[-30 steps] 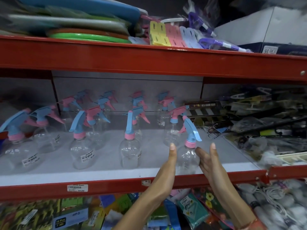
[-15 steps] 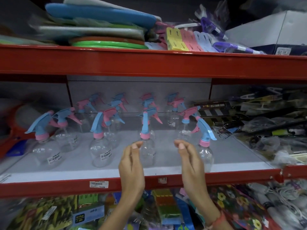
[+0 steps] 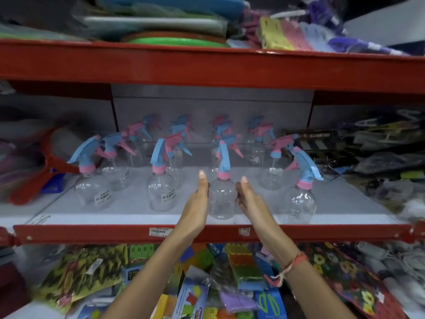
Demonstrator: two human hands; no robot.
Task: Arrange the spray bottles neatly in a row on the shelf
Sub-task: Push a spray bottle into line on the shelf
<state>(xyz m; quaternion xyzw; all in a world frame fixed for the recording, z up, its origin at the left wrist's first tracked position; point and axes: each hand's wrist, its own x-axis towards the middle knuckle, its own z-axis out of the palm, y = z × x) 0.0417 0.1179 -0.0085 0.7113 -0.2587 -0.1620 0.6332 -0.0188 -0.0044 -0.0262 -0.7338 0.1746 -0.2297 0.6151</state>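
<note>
Several clear spray bottles with blue and pink trigger heads stand on the white shelf. In the front row, one bottle stands near the middle, upright, between my two hands. My left hand presses flat against its left side and my right hand against its right side. Another front bottle stands to the right, one to the left, and a third further left. More bottles stand in rows behind them.
A red metal beam of the upper shelf hangs overhead, loaded with flat plastic goods. Packaged hardware crowds the shelf's right end and a red item lies at its left. Colourful packets fill the bin below.
Both hands moved left from the rightmost front bottle, passed apart and open, and now close in on the sides of the middle front bottle. The view also shifted.
</note>
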